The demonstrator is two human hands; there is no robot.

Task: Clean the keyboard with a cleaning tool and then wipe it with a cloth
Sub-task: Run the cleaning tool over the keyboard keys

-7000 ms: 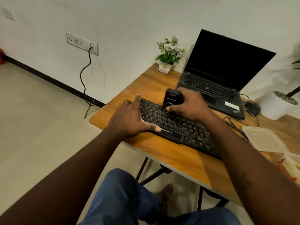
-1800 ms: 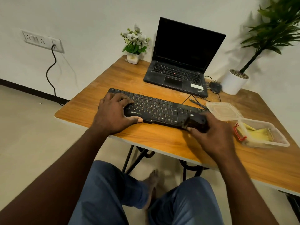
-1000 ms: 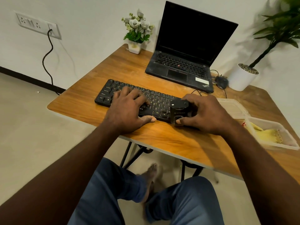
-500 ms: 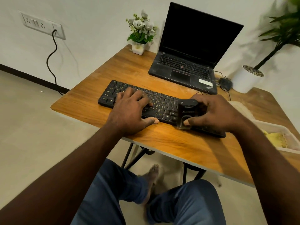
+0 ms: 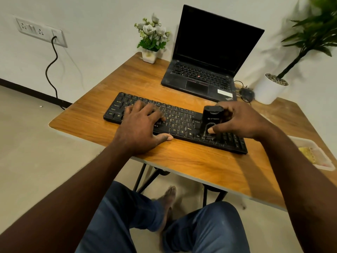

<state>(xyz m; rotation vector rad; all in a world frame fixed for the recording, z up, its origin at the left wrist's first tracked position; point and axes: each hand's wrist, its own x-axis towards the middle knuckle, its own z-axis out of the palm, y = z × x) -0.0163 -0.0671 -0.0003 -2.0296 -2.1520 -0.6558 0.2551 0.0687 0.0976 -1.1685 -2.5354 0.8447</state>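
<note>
On my feed the left hand (image 5: pixel 140 128) lies flat on the left half of the black keyboard (image 5: pixel 182 123). Its fingers (image 5: pixel 144 106) are spread and fairly straight over the keys, the thumb lies along the near edge, and it grips nothing. The right hand (image 5: pixel 240 121) is curled round the black cleaning tool (image 5: pixel 211 119), which stands upright on the keys toward the keyboard's right end. The right fingers wrap its far side and the thumb presses low on its near face. The keyboard sits aslant on a wooden surface (image 5: pixel 200 165) with a pale edge and black folding legs. Beyond the right fingers an open black laptop (image 5: pixel 209 57) with a dark screen stands on the surface. Just right of it is a small dark object (image 5: pixel 246 93) on a thin wire, too blurred for me to name. Beyond the left fingers, at the far corner, is a small white pot of pale flowers (image 5: pixel 149 56). Right of the right hand, at the edge of my view, a clear plastic box (image 5: pixel 326 166) holds a yellow cloth (image 5: pixel 307 154), blurred. The wall behind is plain white, and a tall green plant in a white planter (image 5: pixel 268 92) stands at the far right corner. Far left of the left fingers a socket plate (image 5: pixel 40 31) sits on the wall, with a black cable (image 5: pixel 56 52) hanging to the dark skirting. The floor (image 5: pixel 36 152) is pale beige. Under the surface I see blue trousers (image 5: pixel 209 230) and a bare foot (image 5: pixel 168 198).
</note>
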